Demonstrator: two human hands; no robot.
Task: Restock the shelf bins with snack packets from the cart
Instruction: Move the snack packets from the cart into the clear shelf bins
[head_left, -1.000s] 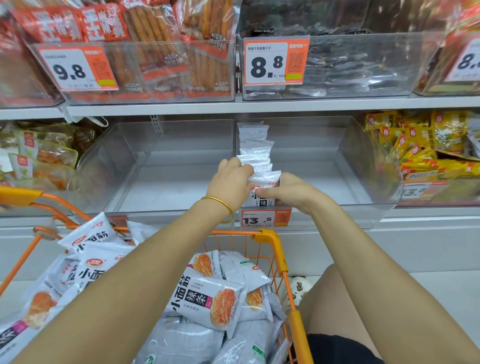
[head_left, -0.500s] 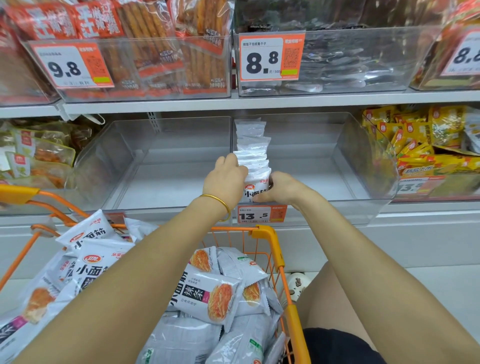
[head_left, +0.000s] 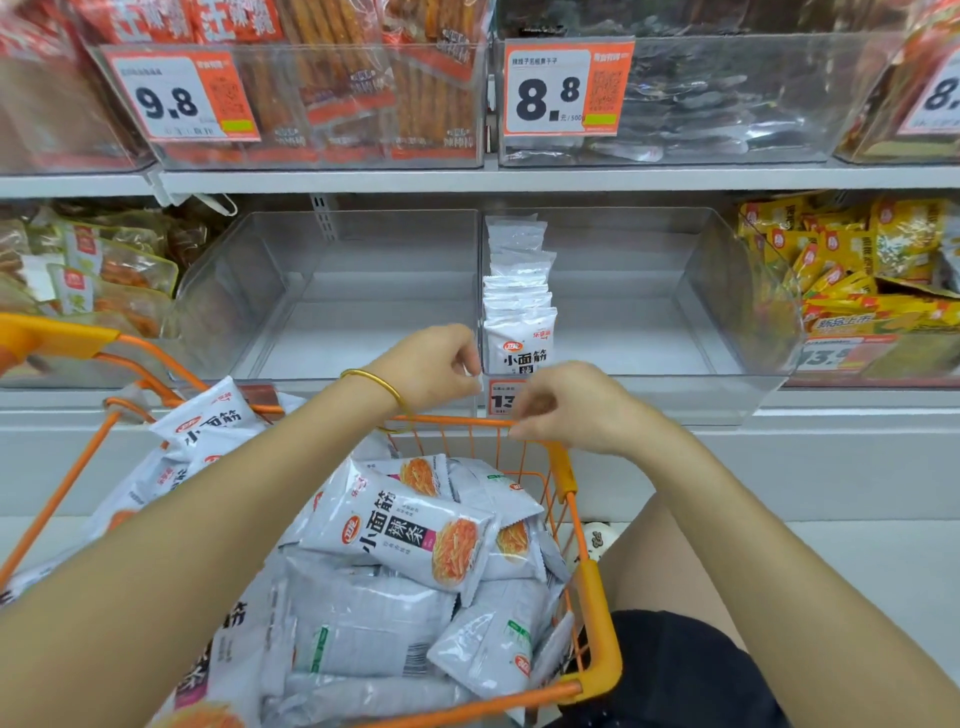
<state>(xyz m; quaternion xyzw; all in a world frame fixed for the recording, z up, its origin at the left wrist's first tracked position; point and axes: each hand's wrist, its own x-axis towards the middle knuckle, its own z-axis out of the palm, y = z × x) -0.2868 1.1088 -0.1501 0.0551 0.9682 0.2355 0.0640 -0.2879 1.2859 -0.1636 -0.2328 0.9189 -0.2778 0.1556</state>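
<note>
A row of white snack packets (head_left: 518, 306) stands upright along the left wall of the clear right-hand bin (head_left: 727, 291) on the lower shelf. My left hand (head_left: 431, 366), with a gold bangle on the wrist, hovers just left of the front packet, fingers loosely curled and holding nothing. My right hand (head_left: 566, 408) is lower, over the far rim of the orange cart (head_left: 592, 577), fingers loosely curled, also holding nothing. The cart holds several white packets (head_left: 410, 535) printed with orange noodles.
The clear left-hand bin (head_left: 249, 291) beside it holds no packets. Upper shelf bins carry price tags 9.8 (head_left: 176, 96) and 8.8 (head_left: 563, 85). Yellow packets (head_left: 852, 270) fill the bin at right, brownish packets (head_left: 88, 270) the one at left.
Both hands let go of the front packet in the bin and drew back toward the cart; the packet now stands in the row.
</note>
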